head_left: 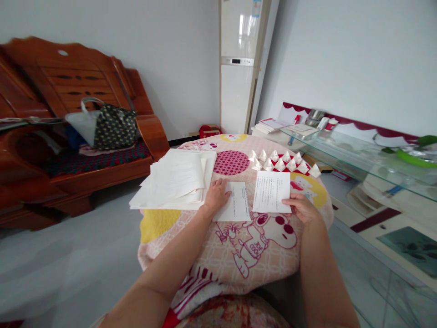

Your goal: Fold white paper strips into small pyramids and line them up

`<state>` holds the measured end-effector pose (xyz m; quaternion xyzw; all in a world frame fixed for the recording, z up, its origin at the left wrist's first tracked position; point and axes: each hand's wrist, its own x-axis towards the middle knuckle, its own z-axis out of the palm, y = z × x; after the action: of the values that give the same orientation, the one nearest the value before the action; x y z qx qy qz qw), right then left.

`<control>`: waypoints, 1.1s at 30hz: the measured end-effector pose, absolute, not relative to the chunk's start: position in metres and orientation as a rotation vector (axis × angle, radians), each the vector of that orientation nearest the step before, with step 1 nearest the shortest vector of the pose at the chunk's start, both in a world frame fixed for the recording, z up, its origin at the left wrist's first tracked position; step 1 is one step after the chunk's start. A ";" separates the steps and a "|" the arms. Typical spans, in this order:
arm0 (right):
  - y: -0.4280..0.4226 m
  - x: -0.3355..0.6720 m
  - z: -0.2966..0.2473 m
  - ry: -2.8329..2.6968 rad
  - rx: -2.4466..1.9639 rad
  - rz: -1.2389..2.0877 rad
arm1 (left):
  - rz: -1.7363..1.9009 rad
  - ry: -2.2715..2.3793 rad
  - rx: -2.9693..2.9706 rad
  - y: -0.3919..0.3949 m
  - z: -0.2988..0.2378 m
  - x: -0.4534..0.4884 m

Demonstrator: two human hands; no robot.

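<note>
I count two slips (239, 205), one paper stack (174, 180), one bag (109, 125) and about eleven folded triangles (280, 165) (too small for an exact count).

The left forearm (170, 269) and right forearm (321, 273) are bare along all of their visible length, from the picture's lower edge up to the wrists. The left hand (215, 196) and right hand (302, 207) are bare too. Low at centre shows a red garment (235, 314) with a pale blotchy print (blurred, its cut unreadable).
</note>
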<state>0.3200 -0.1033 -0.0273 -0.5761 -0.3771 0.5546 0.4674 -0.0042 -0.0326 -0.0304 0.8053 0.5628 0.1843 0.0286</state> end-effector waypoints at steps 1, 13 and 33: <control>-0.103 0.319 -0.027 -0.926 -1.413 1.362 | 0.529 1.776 2.483 -0.035 -0.028 -0.004; -0.104 0.316 -0.024 -0.927 -1.430 1.328 | 0.625 1.799 2.274 -0.036 -0.022 -0.012; -0.103 0.316 -0.027 -0.953 -1.416 1.313 | 0.474 1.752 2.109 -0.026 -0.015 -0.017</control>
<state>0.3158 -0.1032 -0.0270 -0.5789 -0.3895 0.5368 0.4743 -0.0170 -0.0259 -0.0146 0.7457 0.6196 0.1676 0.1788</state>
